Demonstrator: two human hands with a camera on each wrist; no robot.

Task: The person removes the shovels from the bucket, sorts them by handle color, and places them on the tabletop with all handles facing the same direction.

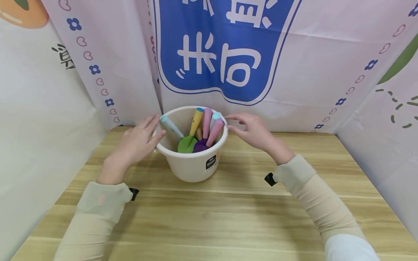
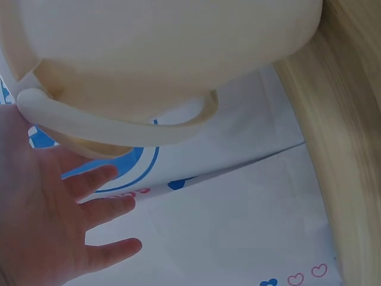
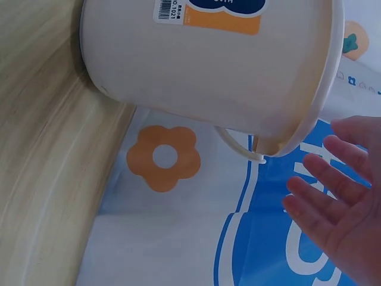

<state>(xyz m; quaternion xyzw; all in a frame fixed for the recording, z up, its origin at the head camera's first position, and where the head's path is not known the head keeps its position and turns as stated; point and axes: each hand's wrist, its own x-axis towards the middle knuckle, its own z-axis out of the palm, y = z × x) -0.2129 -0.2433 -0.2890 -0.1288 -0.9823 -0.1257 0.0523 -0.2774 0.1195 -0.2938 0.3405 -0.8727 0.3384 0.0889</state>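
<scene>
A cream plastic bucket [image 1: 192,168] stands upright on the wooden table near the back wall. Inside it are several toy garden tools: a green shovel [image 1: 187,145] with a yellow handle, a purple-headed tool [image 1: 200,146] with a pink handle, another pink handle [image 1: 214,133] and a light blue handle [image 1: 173,127]. My left hand [image 1: 138,139] is at the bucket's left rim, its fingers spread beside the hanging bail handle [image 2: 119,128]. Across from it, my right hand [image 1: 251,130] has loosely extended fingers at the right rim; whether the fingertips touch it, I cannot tell.
The wood-grain table [image 1: 209,221] extends toward me in front of the bucket. Behind it hangs a white cloth [image 1: 310,72] with a blue printed panel [image 1: 222,83], and similar cloths enclose both sides. A label [image 1: 211,162] is on the bucket's front right.
</scene>
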